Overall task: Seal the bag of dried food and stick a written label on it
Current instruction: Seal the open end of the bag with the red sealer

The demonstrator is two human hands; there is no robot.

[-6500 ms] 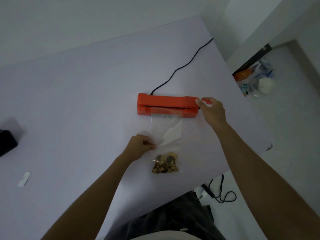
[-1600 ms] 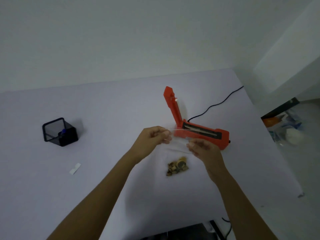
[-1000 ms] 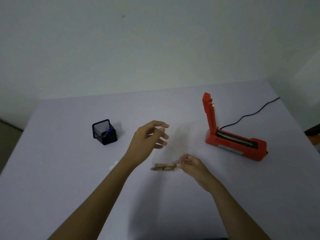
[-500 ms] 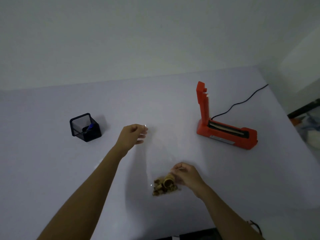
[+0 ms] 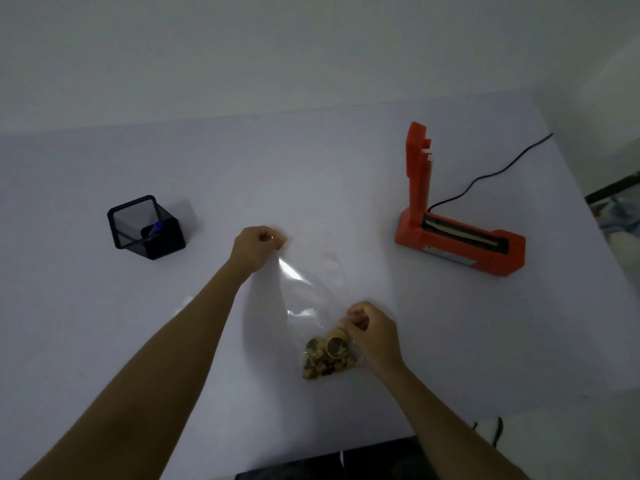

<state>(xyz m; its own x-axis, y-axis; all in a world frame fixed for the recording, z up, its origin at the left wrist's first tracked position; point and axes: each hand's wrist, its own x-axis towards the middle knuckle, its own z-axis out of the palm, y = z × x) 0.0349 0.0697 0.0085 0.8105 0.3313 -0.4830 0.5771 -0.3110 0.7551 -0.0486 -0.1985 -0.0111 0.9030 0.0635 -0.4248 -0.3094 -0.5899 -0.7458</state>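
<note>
A clear plastic bag (image 5: 304,292) lies flat on the white table (image 5: 311,174), with brown dried food (image 5: 327,356) bunched at its near end. My left hand (image 5: 258,247) pinches the bag's far corner. My right hand (image 5: 372,329) pinches the bag just beside the food. The orange heat sealer (image 5: 457,237) stands to the right with its lid raised upright. A small white label strip (image 5: 185,303) lies left of my left forearm, partly hidden by it.
A black mesh pen holder (image 5: 147,226) with a blue pen in it stands at the left. The sealer's black cord (image 5: 491,174) runs off the table's far right edge. The table's near edge is just below my arms.
The bag has left the sealer, whose lid now stands open. Both hands carried it to the table's middle and laid it flat; the left hand has moved onto its far corner.
</note>
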